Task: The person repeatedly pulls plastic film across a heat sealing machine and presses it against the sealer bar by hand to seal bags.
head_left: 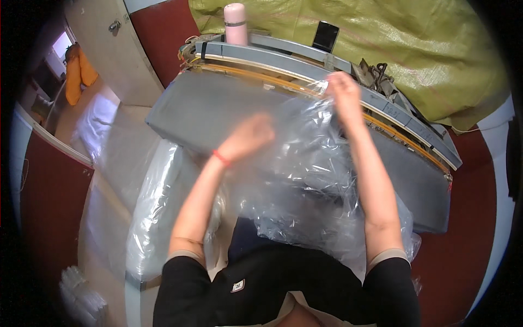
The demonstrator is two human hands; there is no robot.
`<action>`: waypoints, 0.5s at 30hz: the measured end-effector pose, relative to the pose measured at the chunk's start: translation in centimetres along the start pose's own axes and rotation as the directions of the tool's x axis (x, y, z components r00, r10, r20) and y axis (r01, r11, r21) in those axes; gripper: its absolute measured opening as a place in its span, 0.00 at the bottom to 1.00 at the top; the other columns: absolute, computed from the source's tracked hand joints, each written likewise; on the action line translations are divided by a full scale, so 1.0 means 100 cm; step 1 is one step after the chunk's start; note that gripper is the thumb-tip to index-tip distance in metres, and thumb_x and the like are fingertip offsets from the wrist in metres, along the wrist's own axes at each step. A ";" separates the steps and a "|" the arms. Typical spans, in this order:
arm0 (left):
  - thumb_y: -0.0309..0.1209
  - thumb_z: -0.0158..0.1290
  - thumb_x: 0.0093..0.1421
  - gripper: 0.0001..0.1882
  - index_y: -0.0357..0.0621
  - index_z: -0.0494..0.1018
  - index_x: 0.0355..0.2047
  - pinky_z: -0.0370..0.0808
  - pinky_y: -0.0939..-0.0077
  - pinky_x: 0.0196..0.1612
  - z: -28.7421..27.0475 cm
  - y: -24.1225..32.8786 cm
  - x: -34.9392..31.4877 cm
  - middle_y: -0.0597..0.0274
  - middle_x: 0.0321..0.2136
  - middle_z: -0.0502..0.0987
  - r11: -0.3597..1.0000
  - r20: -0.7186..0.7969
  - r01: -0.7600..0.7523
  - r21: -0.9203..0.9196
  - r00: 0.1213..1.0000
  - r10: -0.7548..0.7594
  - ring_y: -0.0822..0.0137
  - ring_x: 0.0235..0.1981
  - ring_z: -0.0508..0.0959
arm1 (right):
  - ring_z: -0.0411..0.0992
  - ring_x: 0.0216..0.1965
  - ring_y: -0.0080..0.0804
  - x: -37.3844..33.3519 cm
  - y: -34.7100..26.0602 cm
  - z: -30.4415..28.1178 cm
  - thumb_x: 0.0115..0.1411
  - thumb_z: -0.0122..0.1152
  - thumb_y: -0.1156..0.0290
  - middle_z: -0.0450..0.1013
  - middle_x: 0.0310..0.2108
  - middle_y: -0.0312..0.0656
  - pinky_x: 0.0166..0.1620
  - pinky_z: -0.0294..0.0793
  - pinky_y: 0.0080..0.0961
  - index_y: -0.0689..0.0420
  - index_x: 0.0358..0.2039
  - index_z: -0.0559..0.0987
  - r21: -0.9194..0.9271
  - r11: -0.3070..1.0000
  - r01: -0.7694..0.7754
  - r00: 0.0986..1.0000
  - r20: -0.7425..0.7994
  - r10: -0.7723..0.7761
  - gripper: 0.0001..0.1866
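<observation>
A crumpled clear plastic bag (316, 147) hangs between my arms, over the grey work surface and down toward my lap. My right hand (344, 90) is raised at the long bar with its fingers pinched on the bag's upper edge. To the left, my left hand (253, 133), with a red band at the wrist, hovers above the grey surface (201, 103). It is smeared by motion, so its fingers cannot be made out. Just beyond both hands runs the long grey metal bar (272, 64) with an orange-yellow strip (239, 72) along it.
A pink flask (236, 24) stands behind the bar, and a dark phone (326, 37) leans on green-yellow woven sheeting (414, 49). Clear plastic film (155, 207) lies at the left. Beyond the door (111, 49), something orange (79, 76) shows.
</observation>
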State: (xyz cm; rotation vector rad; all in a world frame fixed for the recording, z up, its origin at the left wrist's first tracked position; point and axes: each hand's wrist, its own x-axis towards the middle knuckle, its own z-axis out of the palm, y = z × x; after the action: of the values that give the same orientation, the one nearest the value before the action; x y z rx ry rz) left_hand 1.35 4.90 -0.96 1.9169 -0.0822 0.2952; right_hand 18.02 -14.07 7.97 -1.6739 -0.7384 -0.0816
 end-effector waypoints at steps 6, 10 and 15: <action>0.25 0.41 0.52 0.09 0.38 0.70 0.32 0.68 0.82 0.30 -0.033 0.005 -0.086 0.66 0.20 0.71 0.963 0.712 0.225 0.146 0.653 -0.260 0.76 0.23 0.71 | 0.67 0.39 0.24 -0.022 0.065 -0.205 0.57 0.49 0.62 0.70 0.38 0.40 0.43 0.65 0.21 0.62 0.40 0.72 -0.164 0.982 -0.099 0.829 -0.559 -0.009 0.17; 0.25 0.46 0.49 0.09 0.37 0.71 0.31 0.71 0.79 0.28 -0.150 -0.041 -0.122 0.62 0.22 0.73 0.684 0.291 0.402 0.609 0.689 -0.664 0.73 0.23 0.72 | 0.66 0.33 0.22 -0.093 0.121 -0.346 0.57 0.48 0.63 0.70 0.32 0.36 0.39 0.64 0.17 0.62 0.36 0.73 -0.406 0.879 -0.249 0.784 -0.617 -0.063 0.15; 0.27 0.47 0.48 0.13 0.41 0.70 0.35 0.69 0.64 0.39 -0.255 0.019 -0.065 0.49 0.32 0.73 0.229 -0.728 0.700 0.676 0.682 0.065 0.52 0.36 0.72 | 0.69 0.36 0.33 -0.175 0.171 -0.428 0.57 0.45 0.64 0.72 0.33 0.44 0.40 0.65 0.25 0.63 0.35 0.73 -0.692 0.528 -0.492 0.726 -0.661 -0.190 0.15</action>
State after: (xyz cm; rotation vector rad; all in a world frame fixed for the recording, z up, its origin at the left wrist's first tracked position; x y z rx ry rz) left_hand -9.55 27.37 7.56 2.7980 1.3343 0.8087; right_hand 27.27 -61.07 -3.54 -2.4014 0.1314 -1.0359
